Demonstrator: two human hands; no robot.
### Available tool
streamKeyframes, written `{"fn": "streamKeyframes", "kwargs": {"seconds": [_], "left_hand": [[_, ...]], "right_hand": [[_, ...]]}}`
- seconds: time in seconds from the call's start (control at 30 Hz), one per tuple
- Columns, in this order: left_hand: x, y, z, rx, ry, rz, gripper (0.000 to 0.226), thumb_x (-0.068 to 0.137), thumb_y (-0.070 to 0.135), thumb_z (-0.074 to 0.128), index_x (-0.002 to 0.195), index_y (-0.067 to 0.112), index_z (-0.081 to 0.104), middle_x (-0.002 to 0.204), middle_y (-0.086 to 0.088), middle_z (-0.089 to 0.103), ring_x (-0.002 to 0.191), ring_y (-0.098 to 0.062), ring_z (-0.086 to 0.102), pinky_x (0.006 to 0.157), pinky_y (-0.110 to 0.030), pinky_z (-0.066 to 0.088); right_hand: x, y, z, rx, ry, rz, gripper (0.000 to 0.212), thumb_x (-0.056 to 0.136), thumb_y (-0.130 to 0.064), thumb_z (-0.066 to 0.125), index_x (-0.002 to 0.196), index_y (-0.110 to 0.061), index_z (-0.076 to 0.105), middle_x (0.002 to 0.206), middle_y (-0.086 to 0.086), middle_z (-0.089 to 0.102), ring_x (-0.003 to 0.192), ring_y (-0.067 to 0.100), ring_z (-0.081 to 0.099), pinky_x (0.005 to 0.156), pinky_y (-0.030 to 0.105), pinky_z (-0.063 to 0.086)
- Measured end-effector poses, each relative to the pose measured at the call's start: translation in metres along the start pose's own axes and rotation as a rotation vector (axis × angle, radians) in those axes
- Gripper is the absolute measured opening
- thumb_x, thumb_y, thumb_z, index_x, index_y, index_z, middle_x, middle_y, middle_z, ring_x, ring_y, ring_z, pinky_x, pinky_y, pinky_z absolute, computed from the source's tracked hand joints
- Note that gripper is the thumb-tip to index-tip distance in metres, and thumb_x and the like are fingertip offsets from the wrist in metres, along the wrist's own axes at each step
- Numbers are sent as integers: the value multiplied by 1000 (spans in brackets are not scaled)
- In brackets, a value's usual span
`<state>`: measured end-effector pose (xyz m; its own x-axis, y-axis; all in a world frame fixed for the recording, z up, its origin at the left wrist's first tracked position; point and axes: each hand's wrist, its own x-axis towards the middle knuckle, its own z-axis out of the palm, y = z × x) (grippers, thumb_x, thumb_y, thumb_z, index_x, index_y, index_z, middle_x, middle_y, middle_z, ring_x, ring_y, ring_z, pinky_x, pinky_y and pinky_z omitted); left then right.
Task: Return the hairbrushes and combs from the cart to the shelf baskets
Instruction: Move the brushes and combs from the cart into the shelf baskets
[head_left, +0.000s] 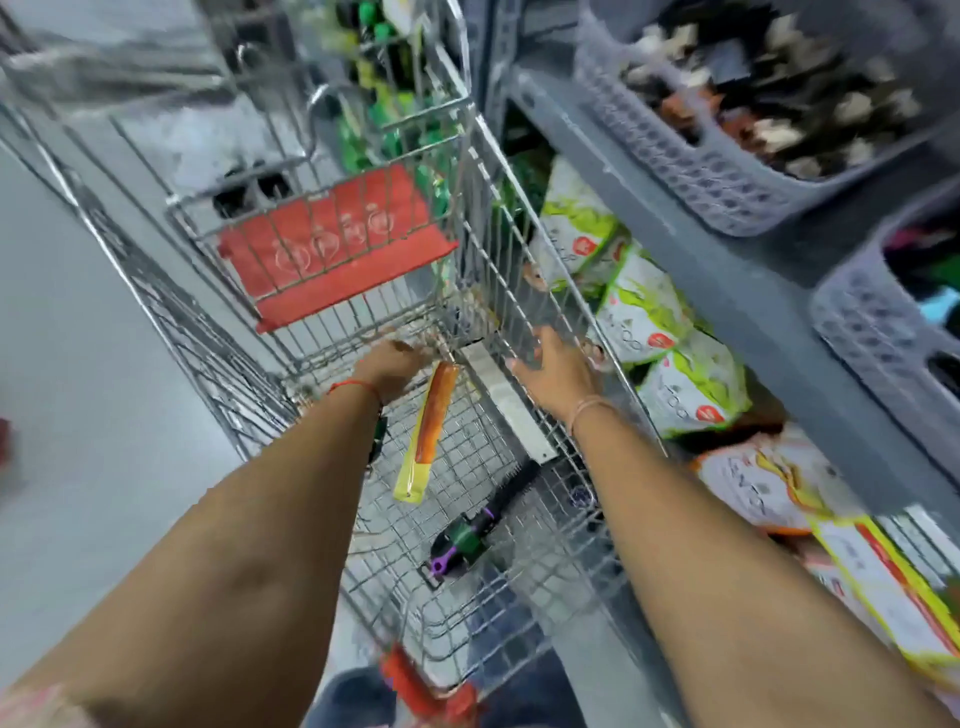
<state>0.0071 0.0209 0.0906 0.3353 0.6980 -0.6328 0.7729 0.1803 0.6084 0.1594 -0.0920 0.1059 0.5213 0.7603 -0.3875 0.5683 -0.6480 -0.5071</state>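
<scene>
In the centre of the frame, a packaged comb (427, 430) is pinched by the left hand (390, 370) inside the cart (332, 291); the right hand (557, 375) is spread open. 1 hairbrush (480, 519) is left on the mesh; shelf baskets (727, 156) wait at upper right.

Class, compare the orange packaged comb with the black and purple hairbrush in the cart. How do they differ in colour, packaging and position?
The orange comb sits in a clear sleeve with a yellow end; the black hairbrush with purple trim shows no wrapping. The comb is flat and slim; the hairbrush is bulkier, with bristles. The comb's top end is at the left hand, seemingly gripped; the hairbrush lies untouched on the cart floor. Both are long, narrow items inside the cart.
</scene>
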Motion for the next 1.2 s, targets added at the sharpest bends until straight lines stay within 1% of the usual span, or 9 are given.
{"fn": "streamKeyframes", "kwargs": {"seconds": [0.23, 0.33, 0.47, 0.7, 0.8, 0.87, 0.97, 1.07, 1.2], "left_hand": [[73, -67, 63, 10, 2, -194, 33, 91, 24, 51, 106, -3, 63, 115, -27, 64, 114, -37, 57, 88, -32, 44], [94, -92, 95, 52, 50, -272, 40, 88, 26, 54, 112, -6, 61, 113, -29, 66, 111, -37, 60, 89, -35, 48], [110, -112, 130, 290, 87, -253, 41, 81, 31, 62, 104, -3, 63, 109, -28, 65, 105, -41, 58, 88, -43, 46], [112, -119, 143, 394, 223, -354, 71, 76, 29, 70, 134, 4, 39, 140, -21, 40, 127, -40, 37, 98, -49, 39], [119, -122, 139, 65, 287, -303, 50, 75, 14, 70, 121, -2, 55, 121, -25, 60, 112, -35, 57, 91, -38, 46], [118, -120, 133, -371, 350, -376, 42, 76, 5, 67, 116, -4, 60, 96, -21, 67, 80, -21, 69, 65, -24, 54], [109, -105, 123, -796, 266, -346, 34, 82, -5, 58, 116, -2, 56, 78, -4, 58, 65, -15, 55, 44, -15, 47], [96, -85, 102, -1012, 123, -289, 30, 86, -11, 49, 111, 5, 51, 57, 2, 68, 53, -14, 58, 40, -15, 48], [79, -52, 73, -919, -71, -87, 21, 88, -10, 46, 83, 10, 52, 39, 10, 63, 43, -5, 59, 41, -13, 49]], "right_hand": [[77, 61, 96, -226, -407, 89, 56, 92, -30, 50, 139, -6, 32, 142, 20, 40, 129, 34, 41, 108, 40, 38], [93, 85, 125, -316, -368, 100, 57, 92, -36, 47, 134, 1, 35, 141, 22, 35, 125, 38, 42, 103, 46, 43], [99, 103, 152, -512, -384, 129, 71, 95, -40, 39, 145, 1, 10, 149, 18, 20, 133, 34, 27, 102, 52, 43], [106, 107, 148, -541, -172, 12, 40, 91, -3, 49, 131, -6, 41, 125, 14, 52, 109, 30, 55, 81, 36, 53], [104, 95, 141, -299, -80, 152, 29, 90, -6, 53, 118, -12, 55, 112, 10, 65, 93, 27, 64, 76, 33, 57], [100, 87, 136, -12, -66, 269, 29, 90, -7, 54, 117, -16, 57, 110, 7, 68, 81, 20, 61, 65, 22, 52], [88, 74, 127, 261, -59, 295, 29, 88, -2, 55, 113, -16, 59, 110, 8, 69, 75, 16, 60, 54, 17, 47], [75, 59, 118, 363, 25, 310, 19, 83, 0, 60, 99, -11, 60, 102, 14, 70, 85, 29, 67, 71, 35, 58], [50, 37, 97, 420, 219, 310, 16, 79, -5, 65, 94, -7, 65, 97, 17, 71, 86, 30, 66, 71, 34, 54]]}}
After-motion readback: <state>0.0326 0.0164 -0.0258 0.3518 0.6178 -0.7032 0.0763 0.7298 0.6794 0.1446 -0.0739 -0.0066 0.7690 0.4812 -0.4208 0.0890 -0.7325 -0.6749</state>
